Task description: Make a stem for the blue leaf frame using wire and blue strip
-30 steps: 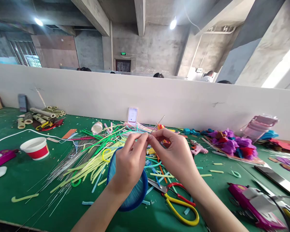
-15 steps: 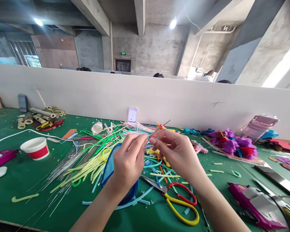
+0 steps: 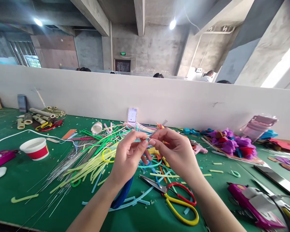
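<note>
Pinching thin wires [image 3: 162, 124] too bunched to count, the left hand [image 3: 127, 155] and right hand [image 3: 176, 149] hover near one pair of scissors [image 3: 167, 190] and one partly hidden curved blue rim [image 3: 124, 194].

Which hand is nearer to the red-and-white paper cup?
Left. The left hand is to the right of the red-and-white paper cup; the right hand is farther right, beyond the left.
</note>
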Demonstrator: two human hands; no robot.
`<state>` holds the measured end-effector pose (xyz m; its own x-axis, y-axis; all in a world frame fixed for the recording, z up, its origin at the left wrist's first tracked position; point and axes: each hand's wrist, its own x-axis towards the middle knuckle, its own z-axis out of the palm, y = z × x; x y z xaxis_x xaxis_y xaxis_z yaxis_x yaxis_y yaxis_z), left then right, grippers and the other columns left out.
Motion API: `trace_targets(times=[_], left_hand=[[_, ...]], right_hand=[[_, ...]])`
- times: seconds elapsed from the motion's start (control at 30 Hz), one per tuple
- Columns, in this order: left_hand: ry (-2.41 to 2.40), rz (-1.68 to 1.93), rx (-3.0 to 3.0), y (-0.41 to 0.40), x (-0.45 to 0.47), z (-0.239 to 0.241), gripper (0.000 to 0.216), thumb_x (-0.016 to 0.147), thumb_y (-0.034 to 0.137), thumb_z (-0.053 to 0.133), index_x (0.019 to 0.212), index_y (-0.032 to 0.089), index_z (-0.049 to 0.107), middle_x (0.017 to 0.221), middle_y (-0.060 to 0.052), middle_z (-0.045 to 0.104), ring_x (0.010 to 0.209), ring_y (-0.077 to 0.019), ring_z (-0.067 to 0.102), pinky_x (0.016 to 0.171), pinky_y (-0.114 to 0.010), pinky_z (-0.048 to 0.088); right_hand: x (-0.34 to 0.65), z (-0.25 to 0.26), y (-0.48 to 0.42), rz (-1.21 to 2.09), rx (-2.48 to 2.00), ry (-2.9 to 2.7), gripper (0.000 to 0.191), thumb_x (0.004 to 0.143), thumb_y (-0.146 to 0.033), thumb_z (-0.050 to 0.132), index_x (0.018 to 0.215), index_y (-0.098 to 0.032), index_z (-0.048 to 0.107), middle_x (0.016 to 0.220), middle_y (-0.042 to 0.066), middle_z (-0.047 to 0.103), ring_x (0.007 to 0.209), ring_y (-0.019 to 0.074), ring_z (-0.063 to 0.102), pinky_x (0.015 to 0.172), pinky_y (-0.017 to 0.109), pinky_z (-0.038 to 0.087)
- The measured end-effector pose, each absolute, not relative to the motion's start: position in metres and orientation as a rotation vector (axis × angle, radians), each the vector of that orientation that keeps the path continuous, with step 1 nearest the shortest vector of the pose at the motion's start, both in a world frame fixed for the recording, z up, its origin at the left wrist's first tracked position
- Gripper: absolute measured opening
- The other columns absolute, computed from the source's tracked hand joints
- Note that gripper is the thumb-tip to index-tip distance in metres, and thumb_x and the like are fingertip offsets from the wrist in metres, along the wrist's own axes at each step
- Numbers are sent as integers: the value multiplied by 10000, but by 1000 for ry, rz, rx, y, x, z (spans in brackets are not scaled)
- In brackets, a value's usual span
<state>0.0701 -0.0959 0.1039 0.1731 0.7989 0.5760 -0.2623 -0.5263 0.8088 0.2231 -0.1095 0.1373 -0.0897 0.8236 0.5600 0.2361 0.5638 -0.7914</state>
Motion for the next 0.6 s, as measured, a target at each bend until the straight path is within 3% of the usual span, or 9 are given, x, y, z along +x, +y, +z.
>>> trace_targets(times=[0.13,0.33,0.6], left_hand=[[497,1371,1416,-91,64,107,105,880,313,711,916,218,686,801,13,689,668,-140,701,651,-262,606],[489,1337,1385,-82,64,110,84,837,280,767,874,205,758,846,4,729,841,-126,680,839,-229,542],[536,1371,1363,-85,70,111,118,863,306,740,864,190,716,817,24,682,786,-102,632,772,-192,494]], right_hand=[[224,138,-112,433,-921,-1716,65,888,-273,709,856,-216,704,807,10,713,722,149,649,623,272,506],[226,145,-116,2,-908,-1876,73,907,-157,647,869,-198,693,847,22,694,748,142,639,670,274,497],[222,144,-107,-96,-1004,-1968,79,928,-140,554,880,-185,599,833,26,646,688,129,599,608,251,460]])
